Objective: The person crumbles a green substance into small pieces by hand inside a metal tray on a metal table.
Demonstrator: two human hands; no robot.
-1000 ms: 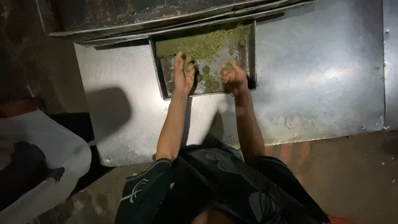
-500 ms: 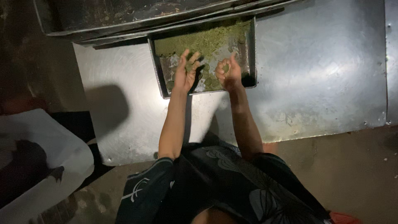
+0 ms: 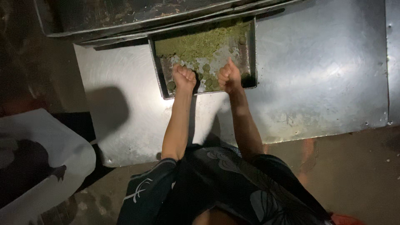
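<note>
Green mash (image 3: 200, 43) tray (image 3: 252, 50), far end hidden

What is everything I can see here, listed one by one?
Shallow rectangular metal tray: one, dark grey, at the top centre on the metal sheet, its far end under a ledge.
Crumbly green material: one heap, olive green, piled in the tray's far half, with small lumps nearer the hands.
Flat shiny metal sheet: one, silver, spread on the floor under the tray.
Dark metal ledge: one, grey-black, along the top edge.
White rounded tub: one, white, lower left, partly cut off.
Brownish floor: one, brown, lower right.
Dark patterned garment: one, black with pale print, bottom centre.
Left hand: one, closed in a fist, in the tray.
Right hand: one, closed in a fist, in the tray.
</note>
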